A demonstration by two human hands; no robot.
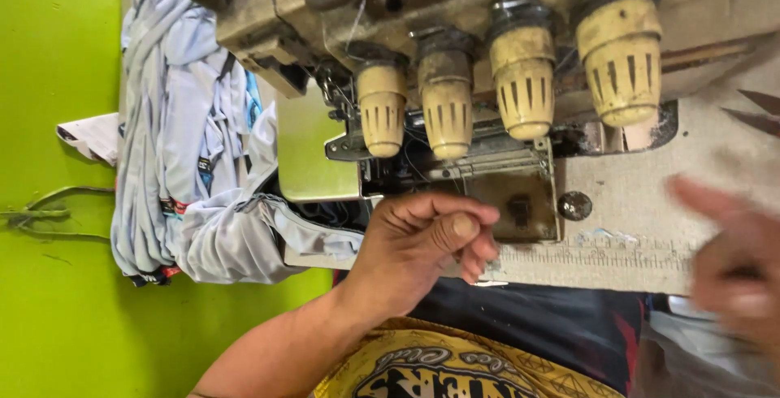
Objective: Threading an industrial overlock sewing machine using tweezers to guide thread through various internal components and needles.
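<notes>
A worn, beige industrial overlock sewing machine [504, 32] filled the top of the view. Four yellowed, ribbed thread tension knobs [524, 81] stood out from its front in a row, each capped with a dark ring. Below them sat a small metal cover plate [508, 203] with a round silver button [574, 205] just beside it. A pile of pale grey-blue fabric garments [191, 146] hung bunched at the machine's left side, against a bright green surface, one fold of it running under the machine's green-tinted guard [305, 150].
</notes>
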